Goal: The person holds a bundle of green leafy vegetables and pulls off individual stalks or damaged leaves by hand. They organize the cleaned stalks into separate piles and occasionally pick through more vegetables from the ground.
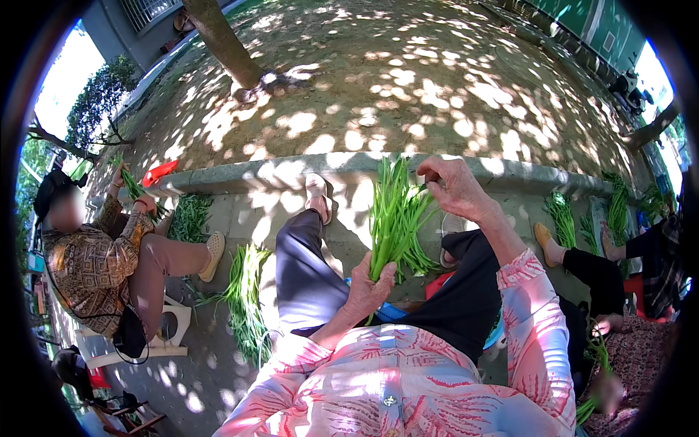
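Note:
My left hand [363, 284] grips a bunch of long green vegetable stalks [389, 229] near its lower end. The bunch stands upright between my knees, its tops spreading away from me. My right hand [458, 188] is raised just right of the tops, with thumb and fingers bent close together. Whether a thin stem is pinched between them is too small to tell. Behind the held bunch, more stalks [419, 259] lie low between my feet. Part of a blue plastic container [390, 311] shows below my left hand, mostly hidden by my legs.
A heap of leafy stalks [246, 306] lies on the pavement at my left. Ahead runs a low concrete kerb [349, 164], with dappled soil and a tree trunk [229, 49] beyond. One person [98, 257] sits at left holding greens; others sit at right near more bundles [561, 218].

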A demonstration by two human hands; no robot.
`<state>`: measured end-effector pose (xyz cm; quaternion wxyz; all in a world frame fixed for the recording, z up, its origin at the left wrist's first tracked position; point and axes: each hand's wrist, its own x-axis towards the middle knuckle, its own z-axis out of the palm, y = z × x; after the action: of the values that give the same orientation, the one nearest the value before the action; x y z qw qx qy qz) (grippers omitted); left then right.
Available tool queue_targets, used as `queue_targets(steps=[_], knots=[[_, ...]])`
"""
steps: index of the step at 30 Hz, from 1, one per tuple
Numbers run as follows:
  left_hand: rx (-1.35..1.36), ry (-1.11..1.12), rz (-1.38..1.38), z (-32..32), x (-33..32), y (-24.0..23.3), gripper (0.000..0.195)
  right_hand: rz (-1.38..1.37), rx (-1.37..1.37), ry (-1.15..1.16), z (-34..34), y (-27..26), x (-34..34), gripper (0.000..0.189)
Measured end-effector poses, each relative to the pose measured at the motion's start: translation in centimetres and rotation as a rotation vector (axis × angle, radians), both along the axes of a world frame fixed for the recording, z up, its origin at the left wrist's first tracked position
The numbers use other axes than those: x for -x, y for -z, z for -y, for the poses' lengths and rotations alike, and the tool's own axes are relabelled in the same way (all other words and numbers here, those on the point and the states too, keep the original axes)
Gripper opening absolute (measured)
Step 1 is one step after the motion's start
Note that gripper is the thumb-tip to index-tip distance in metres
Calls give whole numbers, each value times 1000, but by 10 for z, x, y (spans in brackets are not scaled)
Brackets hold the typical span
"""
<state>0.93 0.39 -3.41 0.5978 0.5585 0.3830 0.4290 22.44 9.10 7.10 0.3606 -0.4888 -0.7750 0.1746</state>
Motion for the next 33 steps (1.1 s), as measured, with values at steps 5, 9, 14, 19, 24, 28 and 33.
queue_targets(steps=[5, 9, 14, 19, 24, 28, 33], knots=[[15, 10, -15, 1, 1, 1, 22, 57, -80, 19, -4, 11, 2, 20], [24, 36, -16, -1, -2, -3, 20, 32, -163, 237, -7, 23, 10, 21], [83, 101, 40, 0, 1, -2, 20, -941, 269, 307, -22, 28, -11, 21], [134, 83, 115, -6, 9, -5, 21, -1446, 162, 119, -8, -1, -66, 20], [115, 15, 89, -8, 20, -9, 19, -1401, 89, 499, 48, 67, -153, 13], [109, 6, 146, -9, 5, -10, 19, -447, 408, 907, 147, 173, -222, 10], [82, -37, 145, -5, -2, -10, 17, 751, 893, 583, 232, 222, -222, 13]])
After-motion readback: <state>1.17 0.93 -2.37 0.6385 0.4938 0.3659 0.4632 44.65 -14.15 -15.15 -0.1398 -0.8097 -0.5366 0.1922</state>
